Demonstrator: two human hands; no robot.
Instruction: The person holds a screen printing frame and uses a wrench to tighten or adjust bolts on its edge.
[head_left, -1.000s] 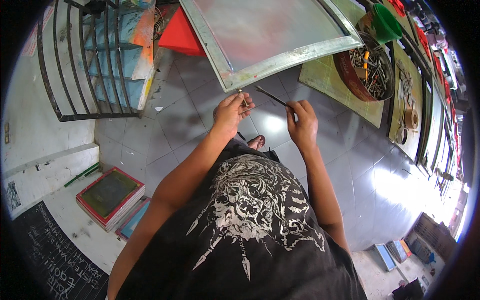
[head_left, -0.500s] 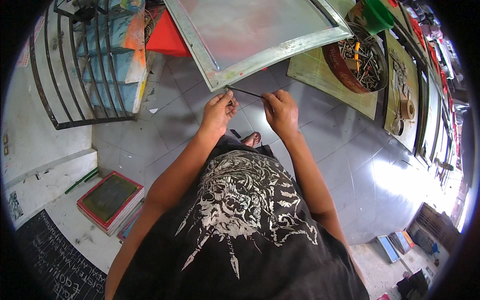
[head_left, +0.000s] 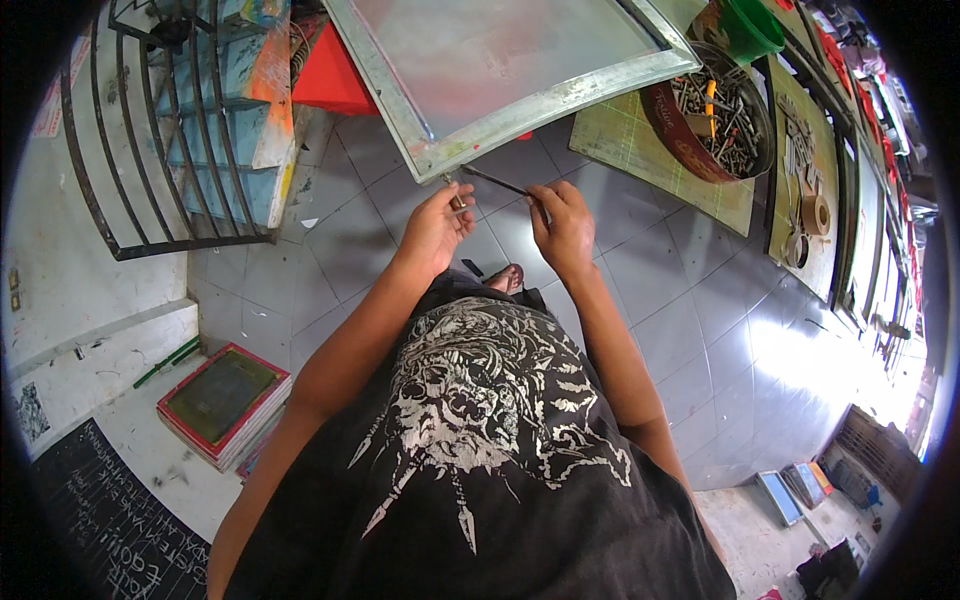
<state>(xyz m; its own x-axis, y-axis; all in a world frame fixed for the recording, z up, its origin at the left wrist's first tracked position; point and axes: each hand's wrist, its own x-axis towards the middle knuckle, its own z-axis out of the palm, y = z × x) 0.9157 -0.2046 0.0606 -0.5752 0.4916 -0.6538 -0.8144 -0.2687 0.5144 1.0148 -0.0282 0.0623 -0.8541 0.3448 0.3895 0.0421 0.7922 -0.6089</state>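
Head view: both hands meet just below the near left corner of the frame (head_left: 550,115), with the floor (head_left: 660,250) beneath them. The left hand (head_left: 432,222) is nearer to that corner, almost directly under it; the right hand (head_left: 567,222) is level with it, off to the right and below the frame's near edge.

The left hand's thumb and forefinger are closed on a small brass-coloured piece (head_left: 459,200), the other fingers loosely curled. The piece's long axis tilts from the frame's corner down and slightly right into the fingers; whether it joins the frame cannot be told.

The right hand is closed around one end of a thin dark rod (head_left: 500,181). The rod's long axis runs up and left from that hand, its free tip at the near edge, just right of the corner and of the piece. So rod and piece slant toward each other across a narrow gap, though whether the tip touches the frame is too small to tell.

Well to the right, a tin (head_left: 690,152) of metal bits stands toward the right edge of a greenish panel (head_left: 630,165).
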